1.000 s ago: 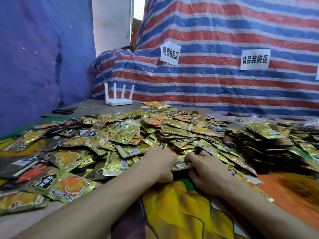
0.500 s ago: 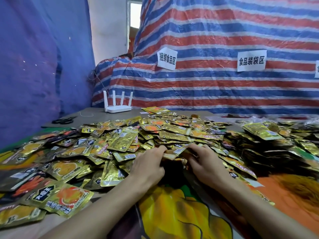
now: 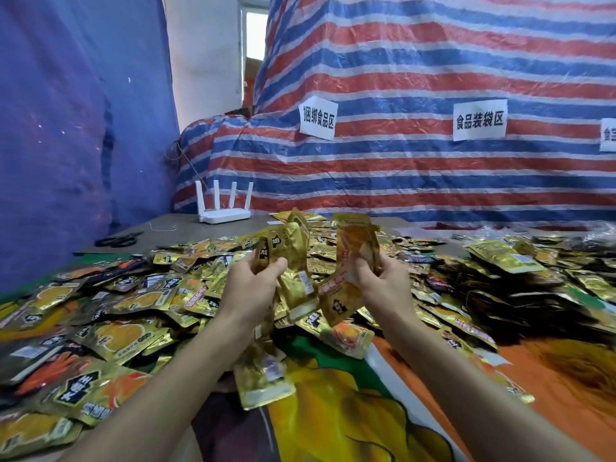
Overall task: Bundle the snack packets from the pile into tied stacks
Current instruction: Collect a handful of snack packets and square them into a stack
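Both hands are lifted just above the near edge of the pile (image 3: pixel 133 305), each gripping gold foil packets, so the job looks to be at an early gathering step. Loose snack packets cover most of the table (image 3: pixel 206 225), spreading from the far left across to the middle, and that large share is left to sort. On the right sits a darker, neater heap of stacks (image 3: pixel 533 295); whether those are tied cannot be told from here. No string is around the packets in hand, so squaring them up and tying are judged to lie ahead. Left hand (image 3: pixel 253 288) has its fingers curled and its thumb pressed over a small fan of packets (image 3: pixel 293 248) standing upright. Right hand (image 3: pixel 380 281) pinches another few packets (image 3: pixel 356 241), which hang down towards the left hand's fan and touch it. One stray packet (image 3: pixel 263 375) lies on the printed cloth (image 3: pixel 333 411) below the left wrist. Scissors (image 3: pixel 118 241) rest at the table's far left corner.
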A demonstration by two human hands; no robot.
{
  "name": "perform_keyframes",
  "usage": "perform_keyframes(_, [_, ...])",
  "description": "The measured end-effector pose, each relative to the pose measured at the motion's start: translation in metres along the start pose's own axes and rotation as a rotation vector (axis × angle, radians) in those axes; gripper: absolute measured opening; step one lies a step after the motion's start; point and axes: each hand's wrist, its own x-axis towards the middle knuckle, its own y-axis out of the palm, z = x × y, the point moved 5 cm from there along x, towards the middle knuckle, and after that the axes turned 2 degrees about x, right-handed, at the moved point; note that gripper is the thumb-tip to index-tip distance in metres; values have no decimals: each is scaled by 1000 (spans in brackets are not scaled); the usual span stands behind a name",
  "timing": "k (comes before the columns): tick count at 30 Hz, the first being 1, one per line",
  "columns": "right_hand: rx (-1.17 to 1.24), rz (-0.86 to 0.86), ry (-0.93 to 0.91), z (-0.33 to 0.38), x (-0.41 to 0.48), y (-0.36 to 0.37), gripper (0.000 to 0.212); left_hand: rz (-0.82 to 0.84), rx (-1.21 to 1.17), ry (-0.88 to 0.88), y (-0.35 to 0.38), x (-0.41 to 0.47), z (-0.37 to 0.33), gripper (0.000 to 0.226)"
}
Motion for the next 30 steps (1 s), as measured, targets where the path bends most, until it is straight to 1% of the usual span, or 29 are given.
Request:
perform_keyframes(2, [24, -14, 14, -6, -3, 7, 16, -7, -139, -120, 2, -3, 8, 3])
perform_keyframes(3, [49, -19, 32, -9, -6, 11, 16, -19, -185, -172, 3, -4, 14, 5])
perform_keyframes(4, [77, -20, 59, -14, -10, 16, 19, -32, -203, -214, 4, -6, 19, 8])
perform_keyframes(6, [112, 2, 125, -22, -17, 26, 26, -10, -165, -253, 9, -9, 27, 14])
perform_keyframes(8, [92, 36, 167, -29, -23, 36, 37, 28, -89, -245, 15, -13, 29, 19])
perform_keyframes(9, [65, 50, 170, -31, -25, 40, 43, 41, -76, -237, 17, -13, 29, 32])
perform_keyframes(11, [45, 81, 158, -31, -29, 47, 50, 88, -120, -241, 22, -13, 31, 67])
perform_keyframes(12, [65, 100, 150, -30, -30, 49, 53, 113, -142, -230, 24, -13, 30, 77])
perform_keyframes(14, [102, 161, 131, -25, -33, 51, 67, 107, -176, -200, 24, -12, 30, 80])
perform_keyframes(16, [76, 252, 94, -22, -37, 55, 86, 68, -193, -151, 22, -12, 29, 74])
perform_keyframes(17, [51, 302, 77, -21, -40, 57, 89, 45, -195, -120, 20, -12, 29, 71])
perform_keyframes(18, [26, 347, 59, -20, -44, 59, 86, 22, -199, -82, 17, -12, 28, 66])
perform_keyframes(19, [-2, 376, 34, -21, -47, 61, 74, -3, -210, -32, 15, -12, 26, 58])
perform_keyframes(21, [-23, 352, -25, -20, -49, 62, 35, -64, -211, 89, 9, -12, 20, 45])
perform_keyframes(22, [-8, 312, -53, -18, -48, 60, 18, -88, -204, 153, 8, -13, 16, 43])
perform_keyframes(23, [12, 267, -75, -15, -48, 57, 15, -105, -201, 222, 7, -14, 13, 44])
perform_keyframes(25, [75, 167, -59, -14, -46, 49, 25, -121, -166, 357, 9, -20, 5, 44])
perform_keyframes(27, [137, 86, -23, -14, -45, 43, 31, -93, -93, 439, 14, -27, 1, 46])
perform_keyframes(28, [165, 73, -10, -15, -45, 42, 32, -47, -67, 445, 20, -29, 2, 49])
perform_keyframes(30, [231, 70, 14, -17, -46, 42, 32, 75, -55, 388, 32, -35, 8, 57])
